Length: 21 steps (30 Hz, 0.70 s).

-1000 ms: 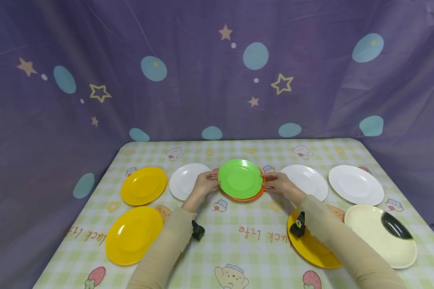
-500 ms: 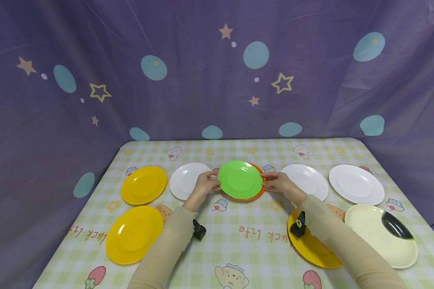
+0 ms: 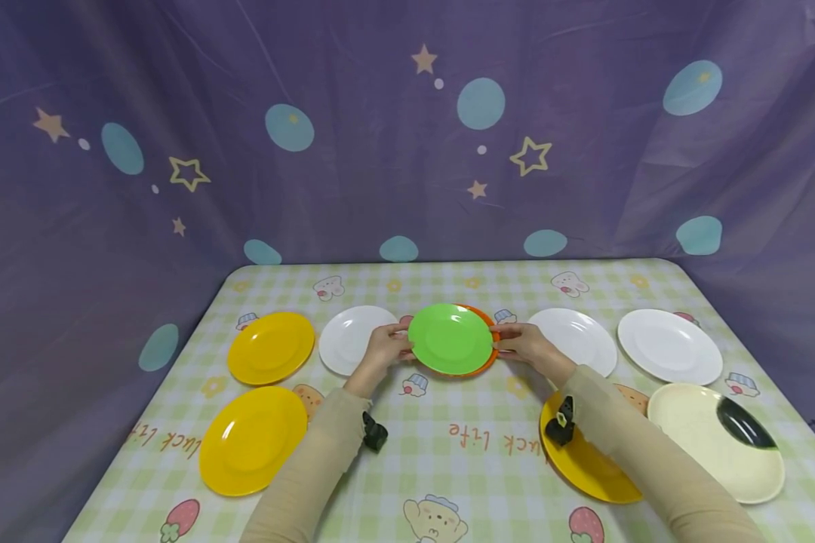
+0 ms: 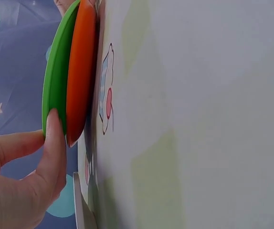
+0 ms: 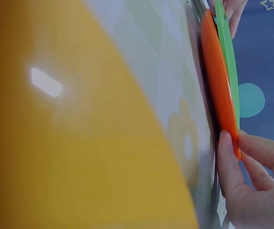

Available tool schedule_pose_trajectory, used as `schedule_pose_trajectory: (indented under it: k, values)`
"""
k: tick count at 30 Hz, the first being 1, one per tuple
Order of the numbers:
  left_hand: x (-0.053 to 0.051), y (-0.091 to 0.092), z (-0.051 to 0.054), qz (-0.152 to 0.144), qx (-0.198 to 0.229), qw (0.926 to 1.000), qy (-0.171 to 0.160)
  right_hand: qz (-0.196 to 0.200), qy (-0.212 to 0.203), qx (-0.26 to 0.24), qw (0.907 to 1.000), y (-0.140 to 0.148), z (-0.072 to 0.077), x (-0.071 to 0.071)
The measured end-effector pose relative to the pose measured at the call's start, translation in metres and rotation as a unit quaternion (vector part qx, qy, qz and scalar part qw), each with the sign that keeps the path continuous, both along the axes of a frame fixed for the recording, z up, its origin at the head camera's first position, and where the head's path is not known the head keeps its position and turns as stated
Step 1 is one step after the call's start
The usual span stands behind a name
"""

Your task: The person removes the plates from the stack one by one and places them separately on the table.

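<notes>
A green plate (image 3: 450,339) lies over an orange plate (image 3: 494,356), shifted a little to the left so that an orange crescent shows at its right and back. My left hand (image 3: 385,345) pinches the left rim of the green plate; in the left wrist view its thumb and a finger meet the green edge, with the orange plate just beneath. My right hand (image 3: 528,348) pinches the right rim of the orange plate. In the right wrist view, the right thumb presses its underside and the fingers (image 5: 261,148) lie by the upper side. Most of the orange plate is hidden.
White plates flank the pair, one at left (image 3: 346,351), two at right (image 3: 577,347). Yellow plates lie at left (image 3: 254,441), with another (image 3: 594,471) under my right forearm. A cream plate (image 3: 693,445) with a dark patch sits far right. The checked tablecloth (image 3: 407,452) carries them.
The green plate has settled slightly nearer to me over the orange one, and more orange shows at the back right. Both hands stay almost where they were.
</notes>
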<state>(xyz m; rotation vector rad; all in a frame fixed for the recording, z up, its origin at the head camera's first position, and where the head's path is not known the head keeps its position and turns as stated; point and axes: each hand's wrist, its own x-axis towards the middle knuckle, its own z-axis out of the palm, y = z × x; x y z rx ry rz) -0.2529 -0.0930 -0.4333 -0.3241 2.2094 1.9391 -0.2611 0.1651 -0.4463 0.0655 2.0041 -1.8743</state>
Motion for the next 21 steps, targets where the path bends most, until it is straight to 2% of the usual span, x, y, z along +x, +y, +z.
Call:
schedule_pose_trajectory:
  k: [4,11,21]
  values:
    - [0.000,-0.003,0.000,0.000,-0.008,1.0000,0.001,0.002,-0.001,-0.003,1.0000,-0.001,0.000,0.000]
    - [0.002,-0.008,0.002,0.002,0.013,0.9999,-0.001,0.006,-0.003,-0.010,0.9999,0.000,-0.001,0.000]
    - [0.003,-0.011,-0.002,-0.008,-0.008,0.9999,0.006,0.009,-0.005,-0.011,0.9999,0.001,0.001,0.001]
